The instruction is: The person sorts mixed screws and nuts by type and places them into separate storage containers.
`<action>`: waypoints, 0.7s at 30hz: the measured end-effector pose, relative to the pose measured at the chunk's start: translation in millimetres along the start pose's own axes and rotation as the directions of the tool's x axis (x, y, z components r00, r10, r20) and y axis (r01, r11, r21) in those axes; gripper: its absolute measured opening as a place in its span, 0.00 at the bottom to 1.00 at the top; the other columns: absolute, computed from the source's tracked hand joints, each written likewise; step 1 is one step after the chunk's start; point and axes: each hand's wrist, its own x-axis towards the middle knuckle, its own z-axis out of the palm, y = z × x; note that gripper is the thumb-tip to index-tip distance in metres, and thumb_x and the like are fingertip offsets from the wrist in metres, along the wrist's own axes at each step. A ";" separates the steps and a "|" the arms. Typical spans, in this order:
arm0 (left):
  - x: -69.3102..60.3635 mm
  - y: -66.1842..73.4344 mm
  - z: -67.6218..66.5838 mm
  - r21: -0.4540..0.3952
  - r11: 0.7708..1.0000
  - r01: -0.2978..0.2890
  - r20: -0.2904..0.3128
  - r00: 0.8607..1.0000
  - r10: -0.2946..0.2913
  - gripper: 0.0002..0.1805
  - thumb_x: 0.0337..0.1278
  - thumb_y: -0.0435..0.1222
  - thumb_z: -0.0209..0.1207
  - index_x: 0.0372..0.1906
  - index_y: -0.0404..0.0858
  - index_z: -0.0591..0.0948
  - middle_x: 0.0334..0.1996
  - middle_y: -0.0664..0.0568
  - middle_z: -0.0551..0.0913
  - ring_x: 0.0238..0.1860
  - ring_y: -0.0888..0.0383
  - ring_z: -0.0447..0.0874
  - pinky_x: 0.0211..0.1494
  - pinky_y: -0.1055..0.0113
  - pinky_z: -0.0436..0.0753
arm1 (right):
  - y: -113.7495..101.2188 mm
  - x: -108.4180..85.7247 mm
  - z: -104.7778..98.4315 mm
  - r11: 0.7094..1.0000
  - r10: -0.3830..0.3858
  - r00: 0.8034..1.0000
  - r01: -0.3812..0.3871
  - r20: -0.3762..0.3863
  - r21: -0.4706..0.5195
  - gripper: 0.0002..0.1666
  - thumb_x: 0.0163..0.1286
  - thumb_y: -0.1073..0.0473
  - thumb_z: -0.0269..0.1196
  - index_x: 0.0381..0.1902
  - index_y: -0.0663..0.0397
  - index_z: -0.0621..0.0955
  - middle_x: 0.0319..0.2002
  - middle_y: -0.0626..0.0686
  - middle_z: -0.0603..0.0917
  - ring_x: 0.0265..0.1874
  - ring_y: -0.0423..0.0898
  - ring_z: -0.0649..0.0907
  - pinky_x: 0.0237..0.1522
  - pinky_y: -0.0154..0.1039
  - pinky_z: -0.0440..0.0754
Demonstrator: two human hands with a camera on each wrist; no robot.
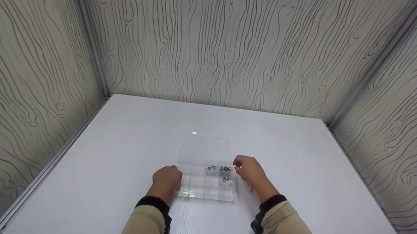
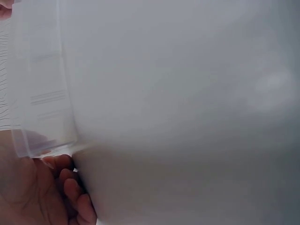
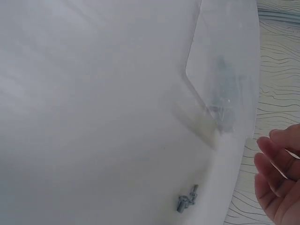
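A clear plastic compartment box (image 1: 210, 192) lies on the table with its transparent lid (image 1: 205, 148) folded back away from me. Small metal hardware (image 1: 225, 169) fills some compartments on its right side. My left hand (image 1: 166, 178) holds the box's left edge; in the left wrist view, curled fingers (image 2: 75, 192) meet its corner. By the right edge, near the hardware compartments, hovers my right hand (image 1: 250, 169). Its fingers (image 3: 272, 171) are loosely bent, and no object shows between them. A few small screw-like metal pieces (image 3: 186, 200) lie on the table below that hand.
The white table (image 1: 130, 138) extends around the box on all sides. Wood-grain patterned panels (image 1: 211, 50) enclose it at the back, left and right, with metal corner posts (image 1: 92, 38) between them.
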 end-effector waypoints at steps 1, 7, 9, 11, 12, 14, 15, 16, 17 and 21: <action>0.0 0.0 -0.3 0.010 1.000 -0.004 0.003 1.000 0.004 0.07 0.51 0.30 0.53 0.33 0.37 0.81 0.36 0.48 0.77 0.38 0.50 0.77 0.39 0.56 0.80 | 1.9 -0.5 -1.8 1.000 0.002 1.000 -0.002 -0.004 -0.007 0.05 0.60 0.65 0.60 0.35 0.52 0.80 0.32 0.49 0.80 0.35 0.46 0.79 0.38 0.44 0.78; 0.0 -0.2 1.0 -0.028 1.000 0.008 0.005 1.000 -0.008 0.12 0.54 0.31 0.52 0.42 0.36 0.81 0.47 0.46 0.78 0.47 0.47 0.76 0.45 0.55 0.79 | 17.6 -2.3 -9.6 0.997 0.054 0.998 -0.052 0.037 -0.057 0.03 0.59 0.65 0.61 0.31 0.52 0.79 0.30 0.49 0.79 0.33 0.45 0.78 0.37 0.43 0.79; -0.3 -0.4 1.1 -0.017 1.000 -0.001 0.002 1.000 0.001 0.11 0.51 0.31 0.55 0.40 0.38 0.82 0.48 0.46 0.78 0.46 0.48 0.77 0.43 0.55 0.80 | 23.4 -3.5 -10.7 0.994 0.076 0.994 -0.070 0.072 -0.080 0.03 0.57 0.66 0.61 0.30 0.52 0.79 0.29 0.49 0.78 0.31 0.46 0.77 0.36 0.42 0.79; -0.8 -0.3 0.8 -0.002 1.000 -0.011 0.001 1.000 0.011 0.09 0.47 0.30 0.57 0.36 0.39 0.83 0.45 0.47 0.78 0.43 0.48 0.77 0.41 0.56 0.80 | 29.3 -5.1 -10.6 0.991 0.090 0.990 -0.078 0.109 -0.108 0.04 0.56 0.67 0.62 0.28 0.53 0.79 0.27 0.50 0.78 0.29 0.46 0.77 0.34 0.42 0.79; -1.0 -0.4 0.3 0.005 1.000 -0.013 0.003 1.000 0.013 0.09 0.45 0.30 0.58 0.34 0.40 0.83 0.45 0.47 0.78 0.42 0.49 0.77 0.40 0.56 0.80 | 31.9 -6.0 -10.4 0.989 0.101 0.987 -0.086 0.126 -0.119 0.05 0.55 0.68 0.62 0.27 0.54 0.78 0.26 0.50 0.77 0.29 0.46 0.76 0.33 0.42 0.78; -1.4 -0.4 -0.6 0.009 1.000 -0.014 0.001 1.000 0.014 0.09 0.43 0.30 0.59 0.34 0.40 0.83 0.46 0.48 0.78 0.42 0.48 0.77 0.39 0.56 0.80 | 36.4 -8.1 -9.4 0.987 0.113 0.982 -0.092 0.152 -0.134 0.05 0.53 0.69 0.63 0.25 0.55 0.78 0.25 0.50 0.76 0.28 0.46 0.76 0.32 0.42 0.78; -1.5 -0.5 -0.8 0.006 1.000 -0.013 0.001 1.000 0.013 0.09 0.43 0.30 0.59 0.34 0.39 0.83 0.46 0.47 0.78 0.43 0.48 0.77 0.39 0.56 0.80 | 38.6 -9.0 -8.5 0.986 0.118 0.980 -0.096 0.161 -0.138 0.06 0.52 0.69 0.63 0.24 0.55 0.77 0.24 0.50 0.76 0.27 0.47 0.76 0.32 0.42 0.78; -1.6 -0.3 -1.1 0.003 1.000 -0.012 0.001 1.000 0.012 0.09 0.42 0.30 0.59 0.34 0.39 0.83 0.46 0.47 0.78 0.42 0.48 0.77 0.39 0.56 0.80 | 40.1 -9.9 -7.8 0.985 0.123 0.978 -0.100 0.166 -0.142 0.06 0.52 0.70 0.63 0.23 0.55 0.77 0.23 0.50 0.76 0.27 0.47 0.76 0.33 0.42 0.78; -1.6 -0.3 -1.4 0.001 1.000 -0.013 0.001 1.000 0.013 0.10 0.42 0.30 0.59 0.34 0.39 0.83 0.46 0.47 0.78 0.43 0.47 0.77 0.39 0.56 0.80 | 41.3 -10.6 -6.9 0.985 0.126 0.978 -0.102 0.168 -0.141 0.06 0.52 0.69 0.63 0.22 0.56 0.77 0.23 0.50 0.76 0.27 0.47 0.76 0.33 0.43 0.78; -1.1 -0.3 -1.4 -0.007 1.000 -0.018 -0.003 1.000 0.018 0.10 0.42 0.29 0.58 0.34 0.38 0.83 0.46 0.46 0.78 0.43 0.47 0.77 0.39 0.55 0.80 | 44.1 -11.4 -2.6 0.984 0.146 0.974 -0.126 0.172 -0.123 0.05 0.52 0.68 0.64 0.22 0.56 0.77 0.22 0.50 0.76 0.25 0.46 0.75 0.32 0.42 0.78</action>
